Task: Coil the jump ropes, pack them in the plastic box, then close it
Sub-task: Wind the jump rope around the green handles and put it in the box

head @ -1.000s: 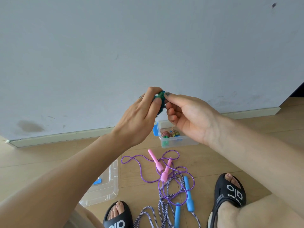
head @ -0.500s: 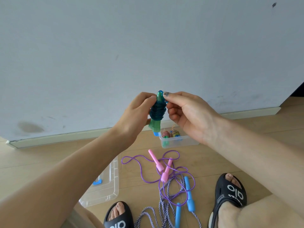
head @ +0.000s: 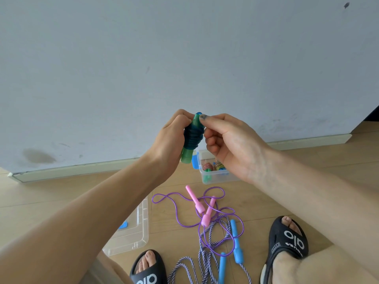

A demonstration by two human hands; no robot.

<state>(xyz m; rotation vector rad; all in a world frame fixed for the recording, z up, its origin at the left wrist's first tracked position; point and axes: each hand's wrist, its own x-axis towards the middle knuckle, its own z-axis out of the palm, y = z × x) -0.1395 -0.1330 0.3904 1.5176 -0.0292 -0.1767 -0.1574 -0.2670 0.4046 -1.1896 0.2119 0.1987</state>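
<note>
The green rope (head: 192, 138) is held up in front of the wall (head: 184, 58), above the floor and just above the box's left end. Its dark blue-green cord is wound in tight turns around 2 green handles, whose ends stick out above and below the coil. The left hand (head: 170, 144) grips the bundle from the left, fingers curled round it. The right hand (head: 229, 144) pinches the top tip between thumb and forefinger, its other fingers curled beside the coil.

The box (head: 213, 177), clear with a blue latch, sits on the floor (head: 61, 197) near the wall, partly hidden by the right hand; 2 wound ropes lie inside it. Its clear lid (head: 133, 236) lies on the floor to the near left, partly under the left forearm.

Between them, nearer the person, lies the purple rope (head: 207, 210), uncoiled, with 2 pink handles. It tangles over the striped rope (head: 215, 257), which has 2 blue handles. A black slipper (head: 148, 269) shows on the near left foot and another slipper (head: 287, 242) on the right.
</note>
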